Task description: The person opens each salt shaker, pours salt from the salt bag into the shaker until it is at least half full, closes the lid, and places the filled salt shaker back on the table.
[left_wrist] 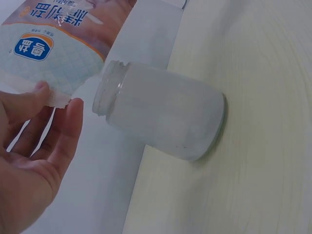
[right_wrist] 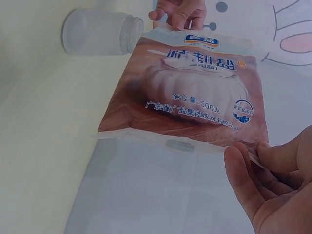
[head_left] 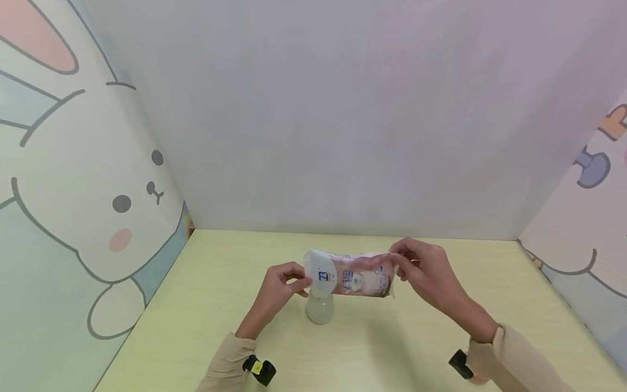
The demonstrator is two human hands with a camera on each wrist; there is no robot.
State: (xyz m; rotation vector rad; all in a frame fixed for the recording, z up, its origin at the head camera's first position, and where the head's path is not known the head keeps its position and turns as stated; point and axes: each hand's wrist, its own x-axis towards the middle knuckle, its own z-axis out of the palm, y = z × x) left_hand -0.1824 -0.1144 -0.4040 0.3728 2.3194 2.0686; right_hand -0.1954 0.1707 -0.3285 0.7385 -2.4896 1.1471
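Note:
A bag of salt [head_left: 364, 277], brown and white with blue Chinese print, is held lengthwise above the table. My left hand [head_left: 279, 291] pinches its pale end between thumb and fingers. At the opposite end, my right hand [head_left: 433, 275] grips the upper corner. A clear glass jar [head_left: 320, 310] stands upright on the table beneath the bag's left end. In the left wrist view, the bag's corner is close to the mouth of the jar [left_wrist: 165, 112], and a pale whitish streak runs between them. The jar looks cloudy white inside.
The pale yellow table [head_left: 235, 261] meets a plain grey wall [head_left: 343, 120] at the back. Side panels carry cartoon drawings, with a rabbit [head_left: 88, 201] on the left. Dark wrist cameras are strapped over both beige sleeves [head_left: 227, 362].

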